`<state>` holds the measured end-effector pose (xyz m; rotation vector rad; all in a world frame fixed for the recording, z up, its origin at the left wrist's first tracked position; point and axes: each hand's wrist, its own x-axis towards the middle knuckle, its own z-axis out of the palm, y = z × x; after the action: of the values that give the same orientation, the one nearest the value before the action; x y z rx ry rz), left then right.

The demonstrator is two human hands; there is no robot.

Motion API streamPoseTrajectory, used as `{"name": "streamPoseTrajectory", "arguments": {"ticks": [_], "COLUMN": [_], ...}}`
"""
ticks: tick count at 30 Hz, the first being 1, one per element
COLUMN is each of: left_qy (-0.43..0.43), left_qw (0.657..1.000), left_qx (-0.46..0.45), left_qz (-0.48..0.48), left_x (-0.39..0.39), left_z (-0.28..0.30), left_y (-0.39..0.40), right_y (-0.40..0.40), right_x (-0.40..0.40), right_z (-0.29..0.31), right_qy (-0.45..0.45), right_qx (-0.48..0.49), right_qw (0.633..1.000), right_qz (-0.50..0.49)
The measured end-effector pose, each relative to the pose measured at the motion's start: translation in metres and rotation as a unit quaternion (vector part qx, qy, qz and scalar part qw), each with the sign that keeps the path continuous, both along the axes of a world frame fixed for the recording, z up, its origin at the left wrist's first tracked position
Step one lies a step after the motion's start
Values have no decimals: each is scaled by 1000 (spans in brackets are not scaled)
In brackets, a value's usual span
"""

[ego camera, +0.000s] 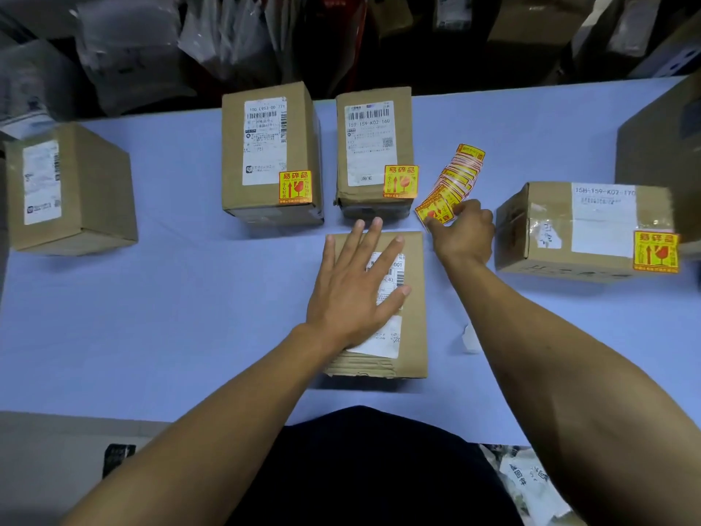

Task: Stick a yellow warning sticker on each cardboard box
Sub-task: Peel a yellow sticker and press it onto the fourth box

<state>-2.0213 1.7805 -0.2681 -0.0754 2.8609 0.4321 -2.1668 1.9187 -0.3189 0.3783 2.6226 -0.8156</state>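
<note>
Five boxes sit on the blue table (pixel 151 305), seen from the head camera looking down past the person's forearms. The near box (pixel 411 328) lies flat just in front of the person, label up, with no yellow sticker showing on it. The left hand (pixel 351 290) rests flat on its top, fingers straight and spread wide over the white label (pixel 390 267).

The right hand (pixel 464 235) reaches past the near box's far right corner and pinches the near end of a sticker strip (pixel 449 184). The strip is a fanned run of yellow and red stickers lying on the table between the middle box and the right box, trailing away from the fingers.

Behind the near box stand two boxes side by side. The tall box (pixel 235 153) carries a sticker (pixel 295 187) at the lower right of its top face, partly over its shipping label. The middle box (pixel 402 134) carries a sticker (pixel 401 181) in the same corner. The right box (pixel 538 225) lies well off to the right with a sticker (pixel 656 251) at its near right corner. The left box (pixel 98 184) sits apart at the far left, tilted, with a white label and no yellow sticker in sight.

A scrap (pixel 470 337) of white paper lies on the table just right of the near box. Grey bags and more cartons are piled beyond the table's far edge.
</note>
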Motion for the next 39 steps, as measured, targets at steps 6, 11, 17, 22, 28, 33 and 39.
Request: {"name": "streamPoseTrajectory", "arguments": {"ticks": [6, 11, 17, 22, 28, 33, 39], "left_qy": [4, 12, 3, 12, 70, -5, 10], "left_qw": [1000, 1000, 1000, 990, 898, 807, 698], "left_qx": [0, -4, 23, 135, 373, 540, 638], "left_qz": [0, 1, -7, 46, 222, 241, 326], "left_x": [0, 1, 1, -2, -17, -15, 6], "left_z": [2, 2, 9, 29, 70, 96, 113], "left_y": [0, 1, 2, -2, 7, 5, -8], "right_y": [2, 13, 19, 19, 21, 17, 4], "right_x": [0, 7, 21, 38, 71, 93, 114], "right_z": [-7, -3, 8, 53, 114, 146, 163], "right_qy": [1, 12, -25, -21, 14, -22, -19], "right_qx": [-39, -147, -205, -351, -432, -460, -471], "right_qw": [999, 986, 971, 923, 899, 887, 881], "right_qz": [-38, -71, -121, -159, -68, 34, 36]}}
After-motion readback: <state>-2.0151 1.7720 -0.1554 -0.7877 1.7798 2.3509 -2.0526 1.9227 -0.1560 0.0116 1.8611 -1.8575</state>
